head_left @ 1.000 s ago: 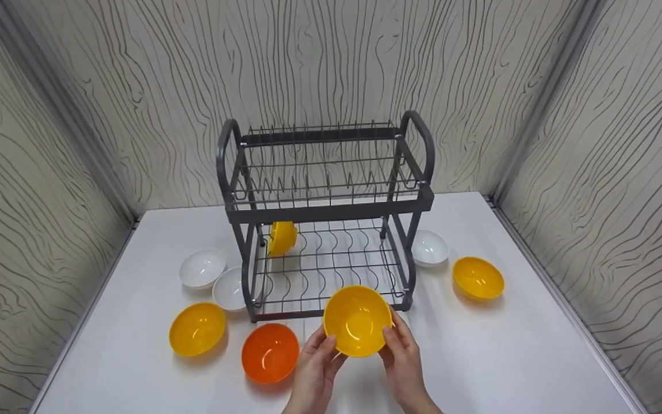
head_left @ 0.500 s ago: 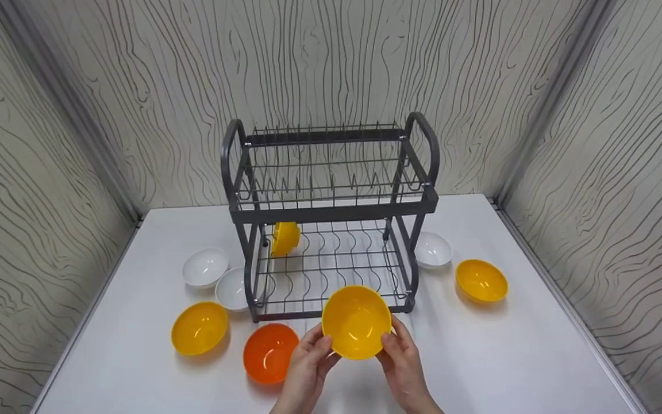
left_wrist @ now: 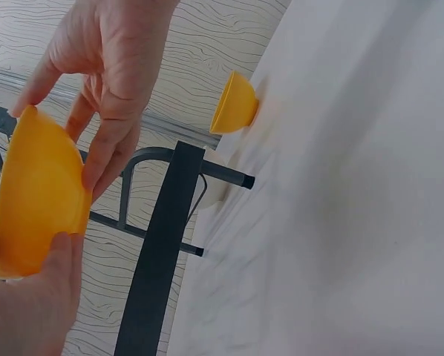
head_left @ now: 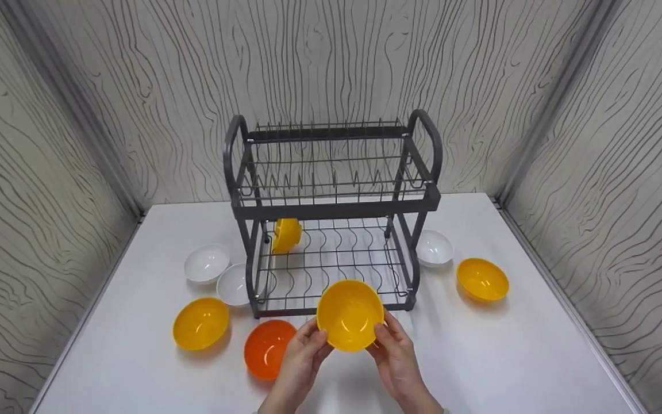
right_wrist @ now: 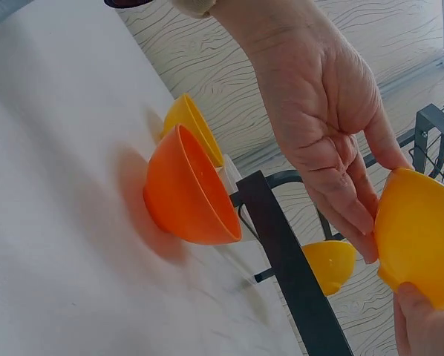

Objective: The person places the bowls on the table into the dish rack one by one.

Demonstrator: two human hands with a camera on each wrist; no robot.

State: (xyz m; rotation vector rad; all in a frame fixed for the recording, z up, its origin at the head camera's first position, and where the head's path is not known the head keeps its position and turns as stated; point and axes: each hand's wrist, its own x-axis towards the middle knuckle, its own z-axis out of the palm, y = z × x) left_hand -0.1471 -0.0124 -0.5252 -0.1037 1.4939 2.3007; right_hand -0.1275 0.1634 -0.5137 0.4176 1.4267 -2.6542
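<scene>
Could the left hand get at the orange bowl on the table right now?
Probably not yet: the left hand grips the yellow bowl together with the right hand. The orange bowl lies just beside it, nothing between.

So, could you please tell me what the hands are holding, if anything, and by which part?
Both hold the round yellow plastic bowl by its rim: left hand at one side, right hand at the other.

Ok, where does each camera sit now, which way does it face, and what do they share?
Head: above, looking forward and down at the rack; left hand and right hand hold the yellow bowl.
Left wrist: low, across the table; right hand's fingers on the bowl.
Right wrist: low, past the orange bowl.
All share the held bowl.
</scene>
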